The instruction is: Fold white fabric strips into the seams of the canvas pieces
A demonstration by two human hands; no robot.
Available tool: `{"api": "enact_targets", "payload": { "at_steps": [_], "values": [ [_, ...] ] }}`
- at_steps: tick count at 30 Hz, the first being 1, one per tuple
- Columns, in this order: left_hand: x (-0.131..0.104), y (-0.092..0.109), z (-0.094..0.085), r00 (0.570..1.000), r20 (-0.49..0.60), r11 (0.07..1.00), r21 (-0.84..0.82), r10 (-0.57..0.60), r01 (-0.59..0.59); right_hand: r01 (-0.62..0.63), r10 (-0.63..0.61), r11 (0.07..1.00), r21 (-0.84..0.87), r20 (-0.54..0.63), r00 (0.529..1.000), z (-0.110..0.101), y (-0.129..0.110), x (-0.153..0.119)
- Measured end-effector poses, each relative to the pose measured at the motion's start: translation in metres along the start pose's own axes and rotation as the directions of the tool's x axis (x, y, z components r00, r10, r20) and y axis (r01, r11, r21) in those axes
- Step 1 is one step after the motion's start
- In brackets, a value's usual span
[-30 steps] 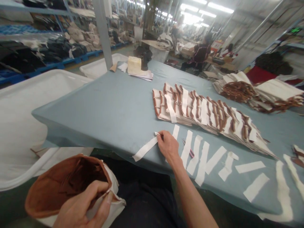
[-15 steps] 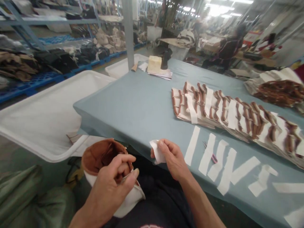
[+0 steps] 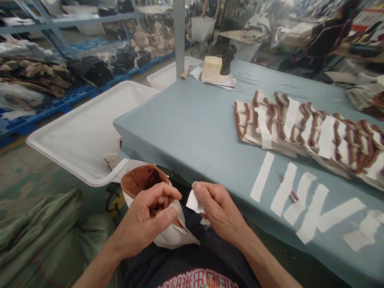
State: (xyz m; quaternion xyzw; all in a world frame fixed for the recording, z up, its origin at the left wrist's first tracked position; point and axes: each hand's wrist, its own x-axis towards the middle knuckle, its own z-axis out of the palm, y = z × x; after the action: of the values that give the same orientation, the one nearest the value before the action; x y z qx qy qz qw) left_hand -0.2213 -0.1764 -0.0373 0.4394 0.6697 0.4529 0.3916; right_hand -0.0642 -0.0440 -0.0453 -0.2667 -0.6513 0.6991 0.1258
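Note:
A white fabric bag with a brown lining (image 3: 168, 238) rests against my lap, its mouth open upward. My left hand (image 3: 150, 220) is closed at the near edge of that mouth, fingers curled and thumb bent toward them; the edge appears to be pinched there, though the fingers partly hide it. In my right hand (image 3: 220, 210) a small white piece of strip (image 3: 194, 202) is pinched between thumb and fingers, just right of the bag and apart from my left hand.
Several white strips (image 3: 262, 176) and small snips with a pinkish handle (image 3: 294, 196) lie on the blue-grey table (image 3: 180, 128). Beyond them is a row of brown-edged fabric pieces (image 3: 282, 120). A white bin (image 3: 81, 132) stands left, green sacks (image 3: 51, 240) nearer. A person (image 3: 327, 36) sits behind.
The view has turned so that the table and bin appear further right. My right hand has come closer to my left, with the white piece still in it, now tilted downward.

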Motion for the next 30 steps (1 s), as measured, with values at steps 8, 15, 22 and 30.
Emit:
{"api": "enact_targets", "payload": {
  "at_steps": [8, 15, 22, 30],
  "values": [
    [-0.004, -0.004, 0.003, 0.863, -0.043, 0.792, 0.422, 0.504, -0.441, -0.153, 0.133, 0.988, 0.031, 0.342, 0.93, -0.004, -0.002, 0.006],
    [0.0, 0.002, 0.001, 0.817, 0.081, 0.747, 0.362, 0.571, -0.558, -0.241, 0.157, 0.965, 0.099, 0.518, 0.841, -0.003, 0.003, 0.009],
    [-0.005, 0.003, -0.006, 0.948, 0.076, 0.912, 0.257, 0.311, -0.32, -0.231, 0.17, 0.971, 0.059, 0.51, 0.843, 0.0, 0.012, 0.005],
    [-0.003, 0.014, -0.007, 0.995, 0.03, 0.994, 0.059, -0.091, 0.089, 0.276, -0.268, 0.943, -0.186, 0.065, 0.961, 0.003, 0.012, -0.003]
  ]
}}
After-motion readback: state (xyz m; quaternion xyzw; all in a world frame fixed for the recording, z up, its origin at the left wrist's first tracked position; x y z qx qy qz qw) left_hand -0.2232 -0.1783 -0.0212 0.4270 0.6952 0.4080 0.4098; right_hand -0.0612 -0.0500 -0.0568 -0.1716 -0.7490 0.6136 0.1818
